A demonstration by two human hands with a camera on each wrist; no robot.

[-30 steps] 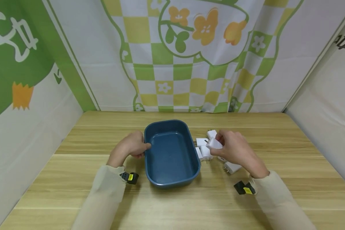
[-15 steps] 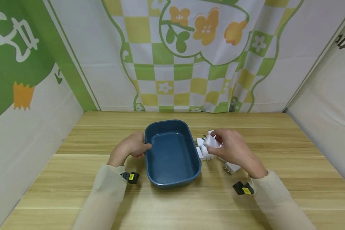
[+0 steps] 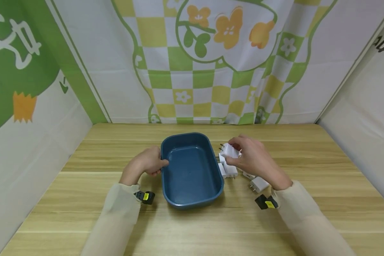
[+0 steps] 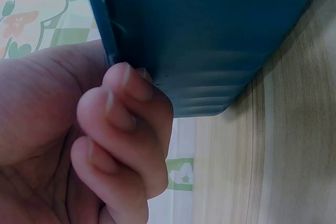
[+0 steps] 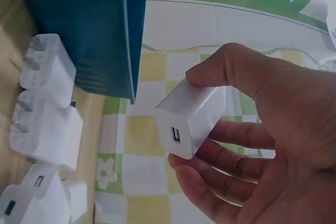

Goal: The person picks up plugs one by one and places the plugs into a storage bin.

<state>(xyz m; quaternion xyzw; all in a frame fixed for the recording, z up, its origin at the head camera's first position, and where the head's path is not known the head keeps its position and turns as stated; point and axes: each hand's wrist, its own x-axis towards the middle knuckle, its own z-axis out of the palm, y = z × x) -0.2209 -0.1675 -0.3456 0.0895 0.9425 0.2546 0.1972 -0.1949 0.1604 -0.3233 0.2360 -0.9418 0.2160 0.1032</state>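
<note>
Curtain (image 3: 203, 78): One printed cloth, checked in green, yellow and white below orange flowers, hangs behind the far edge.
Tabletop (image 3: 83, 213): One wood-grained surface carries the bin and the loose chargers.
Bin (image 3: 192, 177): One deep blue container stands upright near the middle, its inside floor in view; it stands between the left hand and the chargers.
Sleeves (image 3: 116, 213): Two, pale beige, reach in from the near side.
Right hand (image 3: 254, 156): Its grip holds one charger between thumb and fingers, above the cluster, blocking part of it from the head view.
Left hand (image 3: 148, 161): Its narrow grip pinches the bin's left wall, thumb over the rim, fingers curled outside.
Wrist devices (image 3: 146, 197): Two, black with yellow patches, one at each wrist.
Held charger (image 3: 231, 152): One, white, raised off the tabletop outside the bin's right wall, prongs pointing toward the bin's side; the right wrist view shows its port.
Loose chargers (image 3: 259, 184): At least five, white, at the bin's right, some just beside its wall, two nearer the right wrist; the exact count is hidden by the hand.
</note>
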